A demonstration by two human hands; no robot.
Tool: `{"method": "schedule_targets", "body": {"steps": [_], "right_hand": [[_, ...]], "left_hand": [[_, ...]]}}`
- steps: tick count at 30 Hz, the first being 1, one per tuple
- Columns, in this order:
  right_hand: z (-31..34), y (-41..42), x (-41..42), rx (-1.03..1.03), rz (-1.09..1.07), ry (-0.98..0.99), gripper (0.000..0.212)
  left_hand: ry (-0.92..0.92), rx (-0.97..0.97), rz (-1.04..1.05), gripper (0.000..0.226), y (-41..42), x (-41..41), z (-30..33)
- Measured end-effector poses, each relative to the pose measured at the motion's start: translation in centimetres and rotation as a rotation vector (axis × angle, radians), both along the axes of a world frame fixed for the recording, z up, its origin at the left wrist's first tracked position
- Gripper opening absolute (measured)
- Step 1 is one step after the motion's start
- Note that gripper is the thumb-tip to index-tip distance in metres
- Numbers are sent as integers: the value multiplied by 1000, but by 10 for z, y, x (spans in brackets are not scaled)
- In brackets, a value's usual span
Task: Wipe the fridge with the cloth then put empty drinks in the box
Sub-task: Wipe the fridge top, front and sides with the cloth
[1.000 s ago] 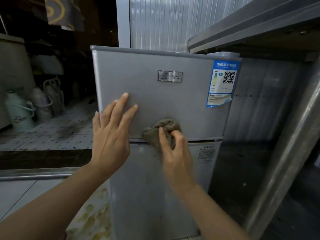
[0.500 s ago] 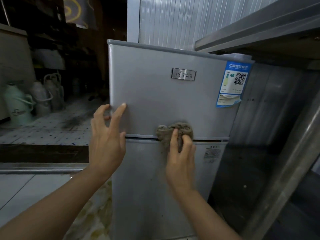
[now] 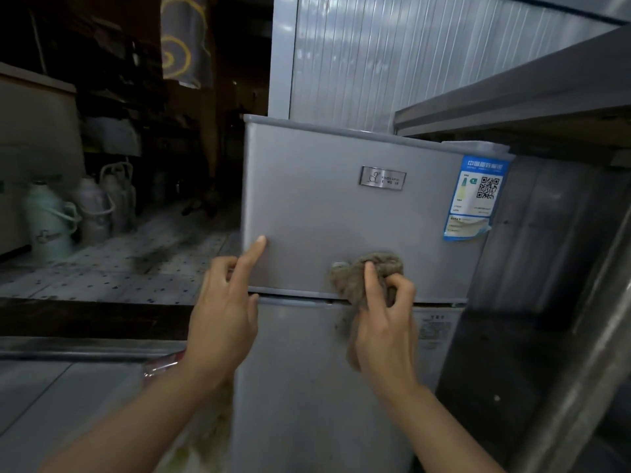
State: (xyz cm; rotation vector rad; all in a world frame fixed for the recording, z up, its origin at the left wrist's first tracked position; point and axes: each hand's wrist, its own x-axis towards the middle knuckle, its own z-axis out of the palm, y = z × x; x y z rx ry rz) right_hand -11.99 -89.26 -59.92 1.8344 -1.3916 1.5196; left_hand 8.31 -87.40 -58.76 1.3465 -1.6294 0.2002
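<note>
Fridge (image 3: 341, 216), silver, two-door, standing under a metal shelf (image 3: 512, 97) on the right; horizontal seam between upper door and lower door running left to right at hand height. Blue energy label (image 3: 476, 196) stuck at the upper door's right edge, brand plate (image 3: 382, 178) above centre. Thermos jugs (image 3: 51, 216) far left on the floor, well apart from the work.

Right hand (image 3: 384, 322) bunched round the cloth (image 3: 367, 271), fingers curled into it, pressing the wad against the upper door's bottom edge, right of centre and just above the seam. Left hand (image 3: 222, 315) at the door's lower left corner, index finger straight on the door face, other fingers hooked round the left edge, thumb under the bottom lip; holding nothing loose, bracing or perhaps about to pull the door.

Unwiped door face lying mostly up and to the left of the cloth; seam's long axis horizontal, so probably a sideways stroke, right hand the one placed for it. No box or empty drinks surely identifiable.
</note>
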Motion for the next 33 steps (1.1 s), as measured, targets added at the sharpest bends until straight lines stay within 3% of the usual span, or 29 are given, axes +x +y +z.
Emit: {"method": "schedule_targets", "body": {"steps": [2,6,11,14,16,21,25,29,33], "right_hand": [[29,-3,-3,-121,-25,1,60],[72,-16,17,-162,-173,-175,62],[-2,-10,44,-237,-135,361,49],[-25,-6,36,-192,-72,508,51],[-14,-7,27,-210,-29,509,51],[13,-11,38,-236,-95,202,54],[-33,-7,47,-220,-31,459,50],[-22,-8,74,-236,20,505,49],[-11,-9,92,-262,18,609,47]], "left_hand": [[5,0,-12,83,0,3,1],[10,-22,-18,82,-2,4,1],[2,-30,-37,84,-1,6,-1],[57,35,-86,86,4,14,-10],[89,105,-108,83,11,19,-14],[265,198,-199,77,15,26,-13],[333,241,-213,82,17,24,-21],[438,259,-217,81,16,29,-29],[424,257,-176,81,18,30,-29]]}}
